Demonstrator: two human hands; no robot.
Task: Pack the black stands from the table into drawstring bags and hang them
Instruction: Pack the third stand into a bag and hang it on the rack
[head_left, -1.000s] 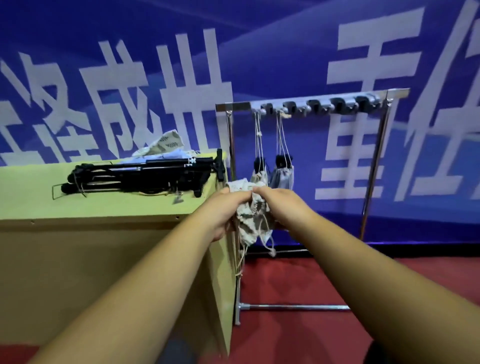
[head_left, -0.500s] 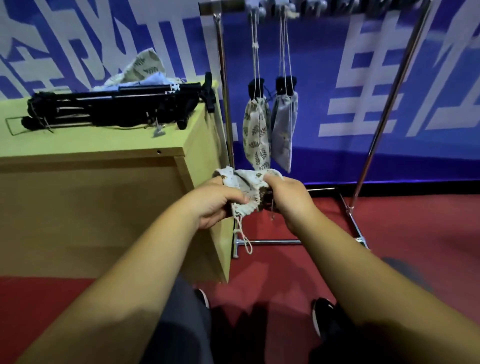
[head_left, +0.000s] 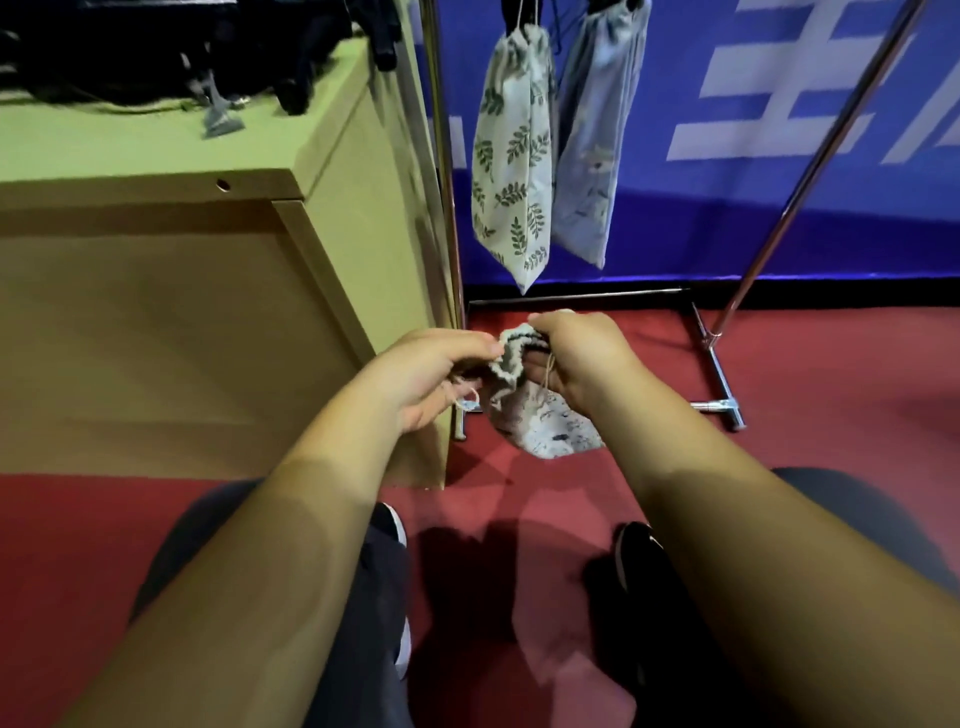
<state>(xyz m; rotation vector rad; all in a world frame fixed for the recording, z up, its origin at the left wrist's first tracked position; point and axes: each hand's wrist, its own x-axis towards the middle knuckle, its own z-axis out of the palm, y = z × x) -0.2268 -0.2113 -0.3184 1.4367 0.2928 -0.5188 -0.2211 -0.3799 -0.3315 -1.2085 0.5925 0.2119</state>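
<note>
Head view: left hand (head_left: 434, 376) and right hand (head_left: 579, 358) pinched the drawstring bag (head_left: 543, 423) at its gathered mouth, apparently spreading it open. Next move likely required a black stand (head_left: 130, 57) from the counter (head_left: 130, 156).

Stands (head_left: 156, 52) on table (head_left: 130, 150), two hung bags (head_left: 511, 156) right, held bag (head_left: 540, 421) in front

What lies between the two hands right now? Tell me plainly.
In the head view, the gathered mouth of a printed drawstring bag spans the gap between the left hand and the right hand. Both hands pinch it, and the bag's body hangs below.
</note>
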